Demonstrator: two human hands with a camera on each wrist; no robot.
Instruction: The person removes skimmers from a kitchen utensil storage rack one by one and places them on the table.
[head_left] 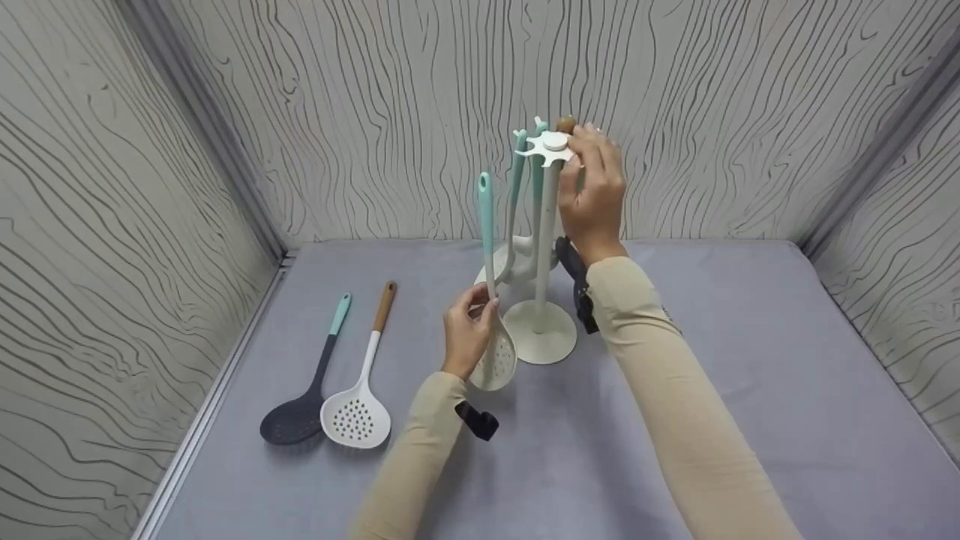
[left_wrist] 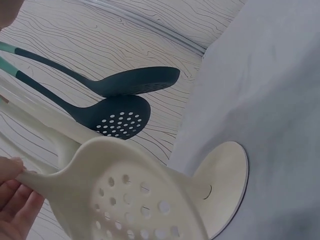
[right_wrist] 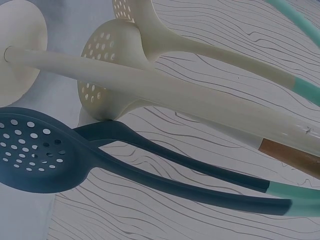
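Note:
My left hand (head_left: 466, 330) pinches the neck of a cream skimmer (head_left: 487, 225) with a mint handle, held nearly upright left of a cream utensil stand (head_left: 540, 349). Its perforated bowl (left_wrist: 120, 200) hangs low before the stand's pole in the left wrist view. At the stand's top, my right hand (head_left: 596, 191) grips the edge of the white hook disc (head_left: 546, 150); its palm side is hidden. Several utensils hang from the stand: dark skimmers (right_wrist: 30, 155) with mint handles, and light ones (right_wrist: 102, 65), at least one with a brown handle.
On the grey cloth (head_left: 750, 375) at left lie a dark skimmer (head_left: 296, 416) with a mint handle and a white skimmer (head_left: 356, 416) with a brown handle, side by side. Patterned walls (head_left: 412, 112) enclose the back and sides.

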